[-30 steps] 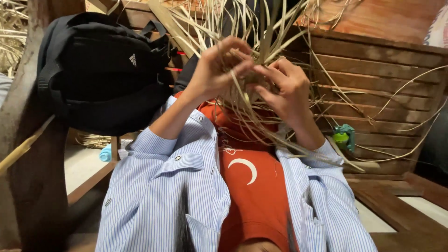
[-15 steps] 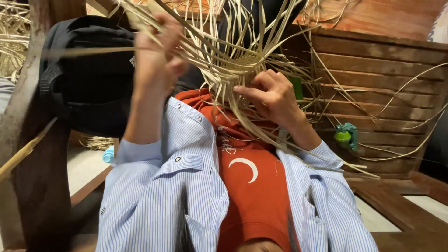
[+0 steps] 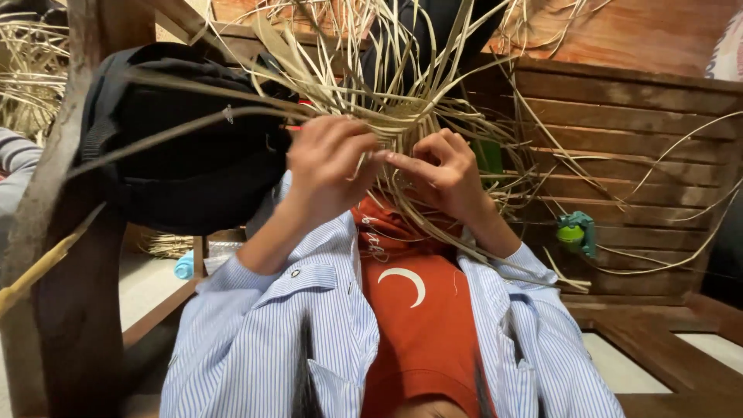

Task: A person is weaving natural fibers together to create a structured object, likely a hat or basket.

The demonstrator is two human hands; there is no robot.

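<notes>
Now left hand (image 3: 329,166) back at frame centre from upper left, fingers pinching woven straw strips (image 3: 402,120); right hand (image 3: 441,174) fingers clamped there too.

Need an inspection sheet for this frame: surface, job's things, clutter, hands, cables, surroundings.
Surface: wooden bench, slatted back.
Job's things: woven strip bundle, pale flat strips fanning outward from a woven centre.
Clutter: black backpack hanging on the wooden post; green-capped bottle on the bench; blue item by the post.
Hands: left hand and right hand both pinching strips at the woven centre.
Cables: nothing seen.
Surroundings: more loose strips far left; wooden wall behind.
</notes>
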